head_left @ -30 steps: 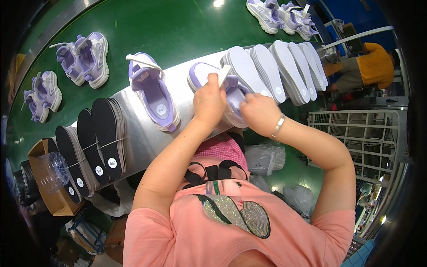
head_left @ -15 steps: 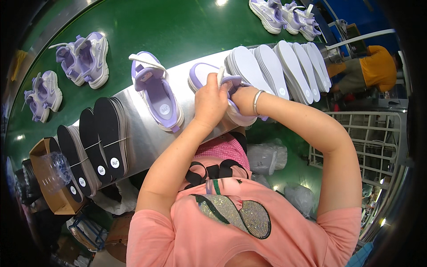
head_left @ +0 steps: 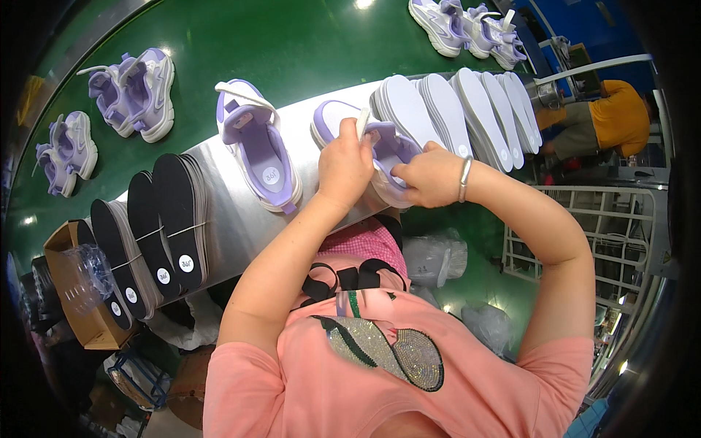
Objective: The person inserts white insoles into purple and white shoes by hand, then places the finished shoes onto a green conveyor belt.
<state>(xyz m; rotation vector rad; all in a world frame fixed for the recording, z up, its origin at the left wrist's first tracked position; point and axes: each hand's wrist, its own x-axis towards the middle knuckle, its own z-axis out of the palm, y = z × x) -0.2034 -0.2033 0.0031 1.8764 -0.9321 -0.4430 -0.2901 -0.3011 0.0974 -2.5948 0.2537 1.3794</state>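
Note:
A white and lilac sneaker [head_left: 391, 146] rests at the near edge of the metal work surface [head_left: 228, 219], its opening facing up. My left hand [head_left: 345, 168] is closed on its left side beside the raised white strap. At the heel end my right hand [head_left: 438, 177], with a silver bangle on the wrist, grips the collar, fingertips just inside the opening. To the left lies a matching sneaker [head_left: 269, 157] with its strap folded back and a round white label on the insole inside. No hand touches that one.
Stacks of white insoles [head_left: 416, 113] stand to the right, tied black insoles [head_left: 175, 219] to the left beside a cardboard box [head_left: 84, 314]. More sneakers [head_left: 150, 95] sit on the green surface [head_left: 270, 44] beyond. A white wire rack [head_left: 584, 219] and a person in orange [head_left: 621, 117] are at right.
My right hand has drawn back out of the sneaker to its heel collar, uncovering the lilac lining. The left hand keeps its hold. The view has shifted slightly.

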